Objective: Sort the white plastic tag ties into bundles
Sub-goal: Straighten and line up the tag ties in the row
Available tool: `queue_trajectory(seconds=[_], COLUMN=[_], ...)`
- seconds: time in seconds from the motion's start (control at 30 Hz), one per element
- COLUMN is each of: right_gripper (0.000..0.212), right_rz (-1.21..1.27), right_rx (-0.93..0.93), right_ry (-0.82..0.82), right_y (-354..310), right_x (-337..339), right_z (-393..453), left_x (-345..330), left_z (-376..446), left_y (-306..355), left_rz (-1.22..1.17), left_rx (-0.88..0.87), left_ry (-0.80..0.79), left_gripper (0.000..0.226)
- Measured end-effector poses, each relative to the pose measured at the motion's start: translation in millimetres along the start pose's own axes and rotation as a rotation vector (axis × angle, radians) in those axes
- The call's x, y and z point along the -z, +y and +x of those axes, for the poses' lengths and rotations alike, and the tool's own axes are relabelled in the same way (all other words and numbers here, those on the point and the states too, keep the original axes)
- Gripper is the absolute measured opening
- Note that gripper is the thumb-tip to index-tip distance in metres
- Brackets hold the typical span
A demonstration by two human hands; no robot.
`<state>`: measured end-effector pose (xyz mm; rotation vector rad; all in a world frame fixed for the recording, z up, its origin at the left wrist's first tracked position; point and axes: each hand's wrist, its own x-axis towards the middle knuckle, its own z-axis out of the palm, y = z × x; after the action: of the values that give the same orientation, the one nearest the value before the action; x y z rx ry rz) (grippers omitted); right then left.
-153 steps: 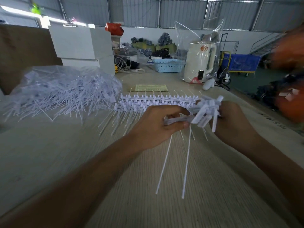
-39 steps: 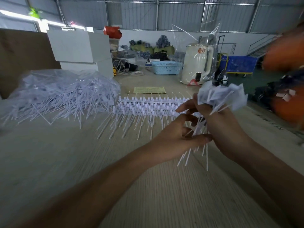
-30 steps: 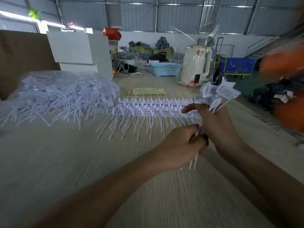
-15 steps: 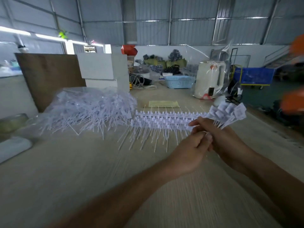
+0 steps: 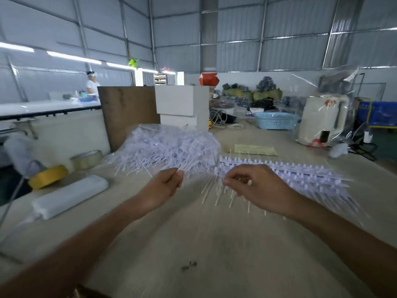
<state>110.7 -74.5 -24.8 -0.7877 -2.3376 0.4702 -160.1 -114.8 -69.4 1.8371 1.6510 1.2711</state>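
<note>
A bundle looks just laid down: the right hand (image 5: pixel 255 186), fingers curled, rests on the row of bundles (image 5: pixel 300 175); I cannot tell whether it grips. Left hand (image 5: pixel 163 186), loosely curled and holding nothing, nears the loose pile (image 5: pixel 171 147) at far left. Next: gather another handful.

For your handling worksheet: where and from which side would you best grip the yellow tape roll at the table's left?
Probably pinch the rim of the yellow tape roll from above, one finger inside its open centre: it lies tilted near the table edge.
</note>
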Motion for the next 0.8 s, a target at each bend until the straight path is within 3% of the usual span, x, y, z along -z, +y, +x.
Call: queue_trajectory(seconds=[0.13,0.27,0.37,0.43,0.5,0.57,0.67,0.8], right_gripper=[0.007,0.031,0.063,0.062,0.038,0.016,0.030,0.042], right_rz=[-0.181,-0.552,-0.868,-1.016,-1.058,-0.946,-0.674,-0.612], right_rx=[0.111,0.265,0.258,0.202,0.166,0.142,0.112,0.144], right_ry=[0.167,0.340,0.210,0.121,0.122,0.255,0.465,0.435], right_y=[-18,-30,-33,-31,-33,-39,-49,-52], right_x=[-31,-56,-71,-81,-87,-86,-78,-63], right_z=[56,110,147,168,188,207,233,250], left_x=[47,80,95,98,97,89,73,67], left_z=[-1,-1,0,3,11,23,38,68], left_y=[-43,-64,-75,-77,-74,-71,-60,-46], left_rz=[0.232,0.472,0.592,0.590,0.538,0.385,0.118,-0.226], left_rx=[0.060,0.147,0.237,0.279,0.319,0.404,0.522,0.572], left_ry=[-0.010,-0.036,-0.023,-0.005,0.031,0.039,-0.055,0.003], left_gripper=[0.044,0.042,0.040,0.040,0.041,0.039,0.031,0.032])
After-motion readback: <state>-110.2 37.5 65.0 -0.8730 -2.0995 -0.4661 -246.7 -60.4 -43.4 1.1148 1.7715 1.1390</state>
